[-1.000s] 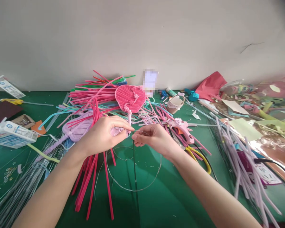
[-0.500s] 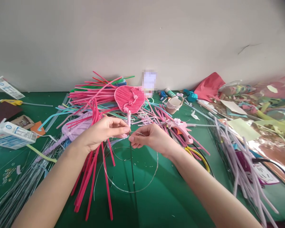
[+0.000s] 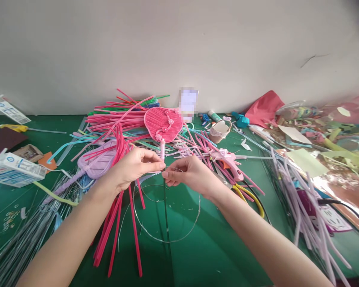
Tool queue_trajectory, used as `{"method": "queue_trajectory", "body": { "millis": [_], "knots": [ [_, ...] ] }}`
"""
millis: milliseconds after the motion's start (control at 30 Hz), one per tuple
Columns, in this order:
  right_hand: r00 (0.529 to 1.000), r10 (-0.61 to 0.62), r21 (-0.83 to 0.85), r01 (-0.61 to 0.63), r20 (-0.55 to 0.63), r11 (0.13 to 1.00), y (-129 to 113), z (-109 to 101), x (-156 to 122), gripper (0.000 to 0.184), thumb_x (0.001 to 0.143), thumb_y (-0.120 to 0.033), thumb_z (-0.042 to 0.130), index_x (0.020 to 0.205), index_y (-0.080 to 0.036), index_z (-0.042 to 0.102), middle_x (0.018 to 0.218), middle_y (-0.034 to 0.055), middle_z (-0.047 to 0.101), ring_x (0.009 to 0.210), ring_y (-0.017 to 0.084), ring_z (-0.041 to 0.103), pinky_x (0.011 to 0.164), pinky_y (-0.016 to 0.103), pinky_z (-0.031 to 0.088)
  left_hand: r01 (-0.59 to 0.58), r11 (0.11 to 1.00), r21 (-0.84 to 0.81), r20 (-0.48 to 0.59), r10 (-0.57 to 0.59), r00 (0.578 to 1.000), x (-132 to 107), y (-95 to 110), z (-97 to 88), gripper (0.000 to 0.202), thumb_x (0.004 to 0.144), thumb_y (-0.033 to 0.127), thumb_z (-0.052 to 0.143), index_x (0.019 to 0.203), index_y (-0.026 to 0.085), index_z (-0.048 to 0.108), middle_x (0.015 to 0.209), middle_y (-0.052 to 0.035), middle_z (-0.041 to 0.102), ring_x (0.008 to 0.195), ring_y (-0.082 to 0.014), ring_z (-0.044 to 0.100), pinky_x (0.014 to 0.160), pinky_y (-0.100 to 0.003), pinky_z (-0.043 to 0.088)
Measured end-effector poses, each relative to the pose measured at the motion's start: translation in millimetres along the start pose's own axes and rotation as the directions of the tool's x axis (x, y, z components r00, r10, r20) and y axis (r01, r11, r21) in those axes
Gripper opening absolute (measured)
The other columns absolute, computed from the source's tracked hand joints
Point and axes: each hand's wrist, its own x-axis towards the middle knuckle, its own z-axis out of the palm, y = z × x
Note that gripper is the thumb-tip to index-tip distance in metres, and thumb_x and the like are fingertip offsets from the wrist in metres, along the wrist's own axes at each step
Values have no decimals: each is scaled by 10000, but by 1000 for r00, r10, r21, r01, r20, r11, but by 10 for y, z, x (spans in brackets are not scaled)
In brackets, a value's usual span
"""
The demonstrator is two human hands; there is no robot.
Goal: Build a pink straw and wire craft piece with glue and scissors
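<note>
A thin wire hoop [image 3: 167, 241] hangs in a wide loop below my two hands, over the green table. My left hand [image 3: 139, 164] pinches the wire near the top of the loop, thumb against forefinger. Almost touching it, my right hand [image 3: 188, 175] is closed on the wire too, with its fingers curled in. A straight dark wire [image 3: 166, 215] runs down from between the fingertips toward me. The exact joint of the wires is too small to make out. Just behind my hands lies a pink fan [image 3: 163, 125] with a wrapped handle.
Red pipe cleaners [image 3: 116, 223] spread beneath my left forearm, beside a lilac fan [image 3: 97, 161]. To the right are a pink glue gun [image 3: 231, 163], yellow-handled scissors [image 3: 248, 195] and lilac pipe cleaners [image 3: 305, 215]. A milk carton [image 3: 16, 169] and bundled wires [image 3: 26, 239] lie left.
The hoop has shifted slightly to the right, and my left fingertips have moved a little on the wire. My right hand has barely moved.
</note>
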Motion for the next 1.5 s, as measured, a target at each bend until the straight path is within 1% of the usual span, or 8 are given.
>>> {"method": "queue_trajectory", "body": {
  "millis": [433,767,867,1000,1167,1267,1367,1500],
  "knots": [
    [996,17,-3,-17,-86,1000,-9,-44,-25,326,579,-422,871,670,-145,726,606,23,701,598,135,665,643,265,553,-203,966,160,-30,210,977,3,-43,43,290,792,440,674,851,165,743,910,-72,761,898,-239,700,799,-332,560],
    [995,41,14,-40,-88,999,-23,-87,-19,316,572,-390,880,679,-134,728,612,23,700,606,127,662,632,254,547,-416,761,497,49,454,889,-90,55,-33,198,836,264,600,933,219,767,1035,-46,758,1119,-241,634,1002,-366,482],
    [992,5,42,1,-124,999,-47,-171,11,309,572,-388,879,679,-144,723,617,18,699,608,125,660,645,256,551,-328,876,355,-85,380,921,-145,16,-26,326,866,372,616,1151,235,696,1278,-60,669,1234,-256,572,1054,-386,448],
    [972,-115,88,136,-205,987,-166,-366,83,315,591,-407,871,705,-150,731,657,21,705,623,123,665,672,258,564,-144,983,-110,-326,101,940,-366,-203,137,539,898,592,511,1299,235,563,1334,-114,614,1163,-286,624,925,-409,542],
    [926,-199,94,240,-321,966,-366,-482,140,309,562,-377,894,679,-143,730,650,25,697,616,121,656,669,243,573,36,921,-387,-113,-86,990,-696,-493,645,582,841,614,594,1235,186,558,1137,-135,679,982,-254,691,788,-355,582],
    [916,-202,99,250,-347,963,-403,-480,156,256,610,-342,872,667,-138,727,644,30,699,610,116,656,670,233,576,43,892,-450,-146,-121,982,-754,-535,880,445,871,562,584,1093,177,608,838,-31,645,568,-117,614,484,-229,494],
    [920,-182,123,237,-347,964,-359,-497,171,239,635,-334,864,682,-141,731,654,35,710,621,118,672,661,220,581,20,899,-438,-210,-124,970,-729,-525,961,377,888,540,563,961,174,610,694,42,540,387,-41,438,340,-171,307],
    [928,-173,159,235,-330,959,-257,-550,165,276,621,-354,885,713,-141,735,686,43,726,635,114,685,667,208,588,19,898,-440,-196,-117,974,-688,-501,924,356,872,529,590,968,186,576,725,33,581,408,-62,496,341,-175,342]
  ]
}}
